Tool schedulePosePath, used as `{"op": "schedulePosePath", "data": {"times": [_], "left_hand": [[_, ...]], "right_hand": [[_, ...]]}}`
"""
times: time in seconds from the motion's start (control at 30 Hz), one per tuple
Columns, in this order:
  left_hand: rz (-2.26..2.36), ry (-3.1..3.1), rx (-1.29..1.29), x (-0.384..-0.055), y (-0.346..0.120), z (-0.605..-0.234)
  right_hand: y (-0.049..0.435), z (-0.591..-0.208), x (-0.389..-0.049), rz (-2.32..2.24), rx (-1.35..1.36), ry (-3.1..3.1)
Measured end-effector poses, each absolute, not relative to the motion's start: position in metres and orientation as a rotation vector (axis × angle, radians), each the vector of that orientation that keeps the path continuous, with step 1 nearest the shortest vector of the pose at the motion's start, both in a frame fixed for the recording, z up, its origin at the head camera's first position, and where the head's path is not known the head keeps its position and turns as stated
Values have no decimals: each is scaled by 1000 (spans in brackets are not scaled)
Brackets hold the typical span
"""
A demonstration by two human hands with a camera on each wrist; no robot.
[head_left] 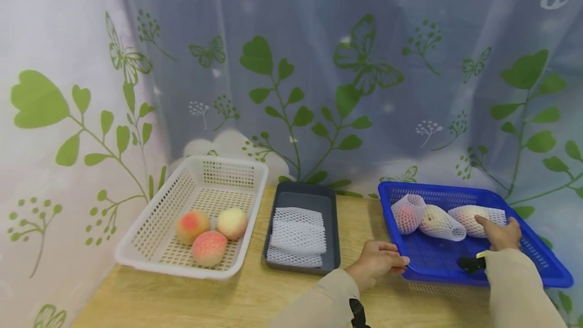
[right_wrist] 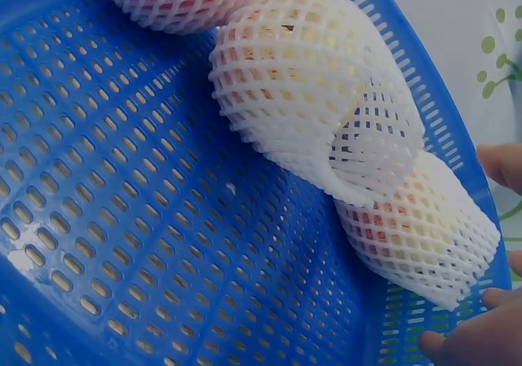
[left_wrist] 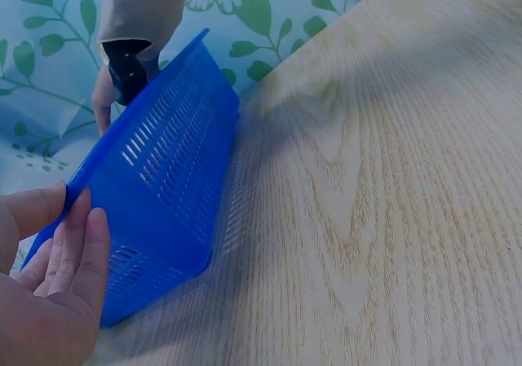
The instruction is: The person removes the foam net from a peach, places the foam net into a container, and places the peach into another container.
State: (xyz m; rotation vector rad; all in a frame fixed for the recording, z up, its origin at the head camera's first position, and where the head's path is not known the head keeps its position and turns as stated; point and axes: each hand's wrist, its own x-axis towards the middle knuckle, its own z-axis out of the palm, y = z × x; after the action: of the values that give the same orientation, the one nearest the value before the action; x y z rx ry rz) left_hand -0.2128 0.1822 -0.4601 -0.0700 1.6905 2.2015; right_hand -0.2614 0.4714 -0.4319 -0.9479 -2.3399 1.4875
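A blue plastic basket (head_left: 428, 257) stands at the right of the table with three peaches in white foam nets. My left hand (head_left: 375, 262) pinches its front left rim, thumb outside and fingers curled against the wall (left_wrist: 163, 162) in the left wrist view. Inside the basket, along the back, lie a left peach (head_left: 408, 214), a middle peach (head_left: 439, 222) and a right peach (head_left: 473, 219). Over the basket's right part is my right hand (head_left: 503, 234), fingers loosely spread beside the right peach's net (right_wrist: 416, 227), holding nothing.
A white basket (head_left: 150, 247) at the left holds three bare peaches (head_left: 209, 248). Between the baskets, a dark grey tray (head_left: 300, 196) carries white foam nets (head_left: 298, 237). Behind the wooden table (head_left: 159, 297) hangs a leaf-patterned curtain (head_left: 300, 65).
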Motion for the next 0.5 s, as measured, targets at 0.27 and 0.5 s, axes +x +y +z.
{"op": "schedulePosePath", "data": {"times": [0.27, 0.5], "left_hand": [[2206, 1674, -78, -212, 184, -462], [2202, 1677, -59, -213, 183, -462]], "right_hand": [[476, -439, -264, 1579, -884, -2457], [468, -439, -263, 1436, -923, -2446]]}}
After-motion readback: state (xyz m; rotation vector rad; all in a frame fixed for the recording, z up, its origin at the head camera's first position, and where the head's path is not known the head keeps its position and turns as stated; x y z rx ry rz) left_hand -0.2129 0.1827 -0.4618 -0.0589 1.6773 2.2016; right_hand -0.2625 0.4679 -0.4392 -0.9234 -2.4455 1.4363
